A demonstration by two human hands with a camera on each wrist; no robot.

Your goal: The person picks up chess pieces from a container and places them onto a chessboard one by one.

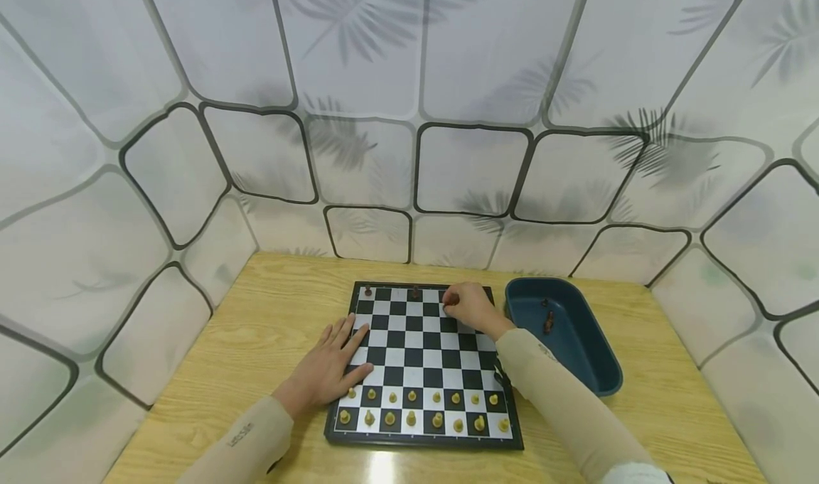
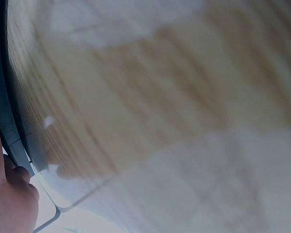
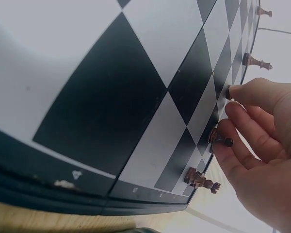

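Spread flat, my left hand [image 1: 325, 370] rests on the left edge of the chessboard [image 1: 414, 358]; the left wrist view shows part of this hand [image 2: 14, 199] beside the dark board edge [image 2: 2, 97]. At the board's far right, my right hand [image 1: 475, 308] pinches a dark brown chess piece [image 1: 451, 300], mostly hidden by the fingers. In the right wrist view, the thumb and fingers of the right hand [image 3: 262, 131] are around this piece [image 3: 228, 92]. Brown pieces [image 3: 219, 138] stand close by the fingers, and a taller brown piece [image 3: 257, 62] stands farther along the row.
A blue tray [image 1: 591, 352] right of the board holds a few brown pieces [image 1: 548, 322]. Two rows of yellowish pieces [image 1: 411, 418] stand on the board's near side. Brown pieces [image 1: 367, 291] stand along the far row. A patterned wall covering [image 1: 473, 168] rises behind the wooden table [image 1: 281, 292].
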